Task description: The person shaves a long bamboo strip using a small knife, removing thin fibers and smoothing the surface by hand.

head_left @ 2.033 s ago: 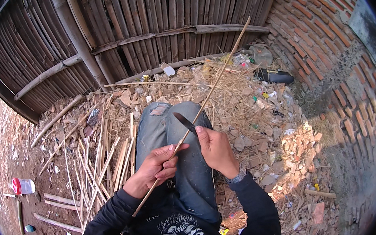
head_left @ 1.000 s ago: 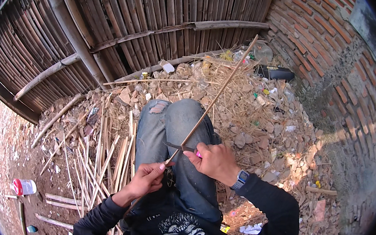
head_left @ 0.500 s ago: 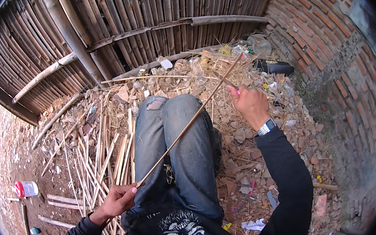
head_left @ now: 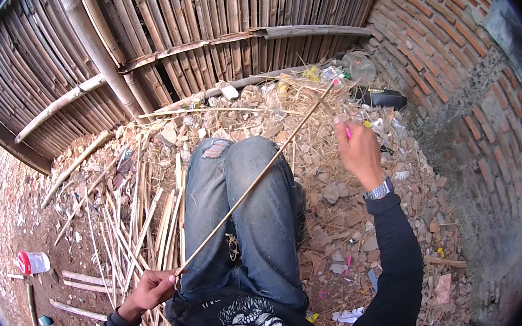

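A long, thin bamboo strip slants across my jeans, from my lap up toward the litter in front of my knees. Its near end is pinched in my left hand, by my hip. My right hand, a watch on its wrist, is closed around a small knife. The knife's pink handle shows by the thumb; its blade is thin and hard to make out, pointing toward the strip's far part. I cannot tell whether the blade touches the strip.
Split bamboo strips lie in a heap left of my legs. A bamboo wall stands ahead, a brick wall to the right. Rubble and shavings cover the ground. A red-lidded tub lies at far left, a black object near the corner.
My right hand has drawn back from the strip, to the right and slightly nearer, with the knife in it. My left hand has shifted slightly left and down, still gripping the strip.
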`<state>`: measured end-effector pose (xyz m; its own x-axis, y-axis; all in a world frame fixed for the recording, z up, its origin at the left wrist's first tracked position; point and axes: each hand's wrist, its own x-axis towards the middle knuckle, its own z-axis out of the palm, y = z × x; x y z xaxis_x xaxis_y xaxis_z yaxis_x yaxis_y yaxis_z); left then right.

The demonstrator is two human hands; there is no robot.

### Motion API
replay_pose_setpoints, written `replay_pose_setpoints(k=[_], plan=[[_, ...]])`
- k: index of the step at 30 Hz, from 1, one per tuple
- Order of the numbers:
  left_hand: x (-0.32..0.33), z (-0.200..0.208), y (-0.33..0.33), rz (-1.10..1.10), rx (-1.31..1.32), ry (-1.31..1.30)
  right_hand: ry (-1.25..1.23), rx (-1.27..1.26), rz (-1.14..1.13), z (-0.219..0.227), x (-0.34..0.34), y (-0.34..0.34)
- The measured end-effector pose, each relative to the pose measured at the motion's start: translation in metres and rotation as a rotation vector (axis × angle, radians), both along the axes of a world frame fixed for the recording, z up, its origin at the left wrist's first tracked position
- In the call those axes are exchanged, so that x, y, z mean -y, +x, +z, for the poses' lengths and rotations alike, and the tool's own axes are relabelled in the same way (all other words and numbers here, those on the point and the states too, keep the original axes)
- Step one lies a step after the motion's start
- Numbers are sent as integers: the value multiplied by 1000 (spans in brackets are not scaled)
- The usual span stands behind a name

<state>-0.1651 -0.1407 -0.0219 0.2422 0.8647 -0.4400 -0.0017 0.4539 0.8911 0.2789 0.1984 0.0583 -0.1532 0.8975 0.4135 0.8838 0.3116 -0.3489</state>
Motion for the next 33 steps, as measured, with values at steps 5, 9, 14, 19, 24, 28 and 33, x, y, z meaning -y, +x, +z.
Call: replay_pose_setpoints(k=[5,9,14,19,24,28,33], plan=[[-20,-1,31,52,158,-123,-103,99,395,-28,92,-78],[-9,-7,21,64,233,-124,-35,165,393,-31,88,-86],[30,-17,-5,67,199,-151,66,142,-74,-22,-41,-1],[66,-26,-22,37,166,-119,-42,-134,-258,-15,-91,64],[37,-25,-9,-20,7,-106,-367,-775,43,-2,-30,5],[12,-18,-8,-214,-32,-144,-429,-914,253,-7,-16,-6],[-29,-4,33,-374,-142,34,-415,-1109,322,-1,-14,-6]])
